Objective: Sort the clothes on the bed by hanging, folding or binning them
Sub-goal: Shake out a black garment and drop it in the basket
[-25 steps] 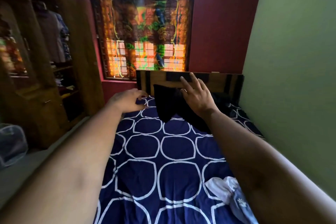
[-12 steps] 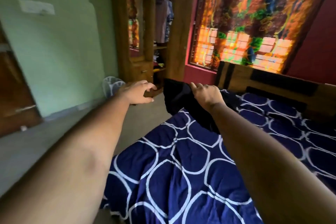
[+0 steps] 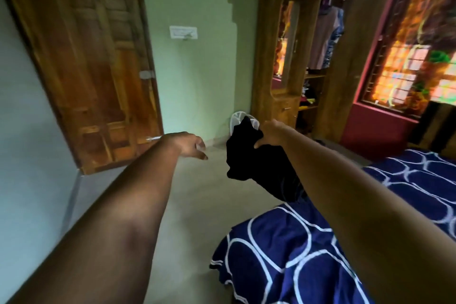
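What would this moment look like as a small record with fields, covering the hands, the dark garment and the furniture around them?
right hand: grips the black cloth garment, which hangs above the floor beside the bed
left hand: held out, fingers relaxed, holds nothing
white mesh laundry basket: on the floor beyond the garment, partly hidden by it
navy bedcover with white ring pattern: lower right
open wooden wardrobe: clothes hang inside
brown wooden door: on the left
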Demonstrator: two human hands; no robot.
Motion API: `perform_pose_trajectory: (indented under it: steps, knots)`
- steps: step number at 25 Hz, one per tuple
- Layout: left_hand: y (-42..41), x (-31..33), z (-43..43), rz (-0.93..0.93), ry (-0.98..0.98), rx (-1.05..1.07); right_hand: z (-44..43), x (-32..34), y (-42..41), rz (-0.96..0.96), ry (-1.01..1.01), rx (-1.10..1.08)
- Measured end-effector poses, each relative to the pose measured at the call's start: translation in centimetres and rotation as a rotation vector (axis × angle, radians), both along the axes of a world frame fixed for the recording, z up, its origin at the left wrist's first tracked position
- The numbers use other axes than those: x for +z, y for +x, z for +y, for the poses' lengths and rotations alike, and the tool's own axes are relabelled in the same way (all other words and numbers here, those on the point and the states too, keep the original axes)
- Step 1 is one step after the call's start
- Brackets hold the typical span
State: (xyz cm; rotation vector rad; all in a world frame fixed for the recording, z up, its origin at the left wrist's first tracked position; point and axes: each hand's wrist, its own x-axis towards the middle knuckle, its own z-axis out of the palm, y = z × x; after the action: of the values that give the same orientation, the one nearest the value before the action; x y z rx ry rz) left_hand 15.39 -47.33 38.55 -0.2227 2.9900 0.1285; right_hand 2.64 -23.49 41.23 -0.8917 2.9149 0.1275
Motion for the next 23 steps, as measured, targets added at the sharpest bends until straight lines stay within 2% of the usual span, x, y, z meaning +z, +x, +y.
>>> perform_pose_trajectory:
  steps: [8,13,19,23]
  knots:
    - [4.8,-3.0,-21.0,0.070,0.069,0.117,-22.1,-0.7,-0.3,0.011,-0.039,0.204]
    - [6.2,-2.9,-27.1,0.068,0.060,0.162,-30.9,-2.4,-1.6,-0.025,-0.059,0.275]
    - [1.4,-4.5,-34.1,0.071,0.059,0.205,-38.6,-3.8,-6.4,-0.028,-0.048,0.323]
    - [-7.1,-4.1,-38.0,0.051,0.103,0.223,-42.4,-4.1,-14.1,-0.022,-0.065,0.319]
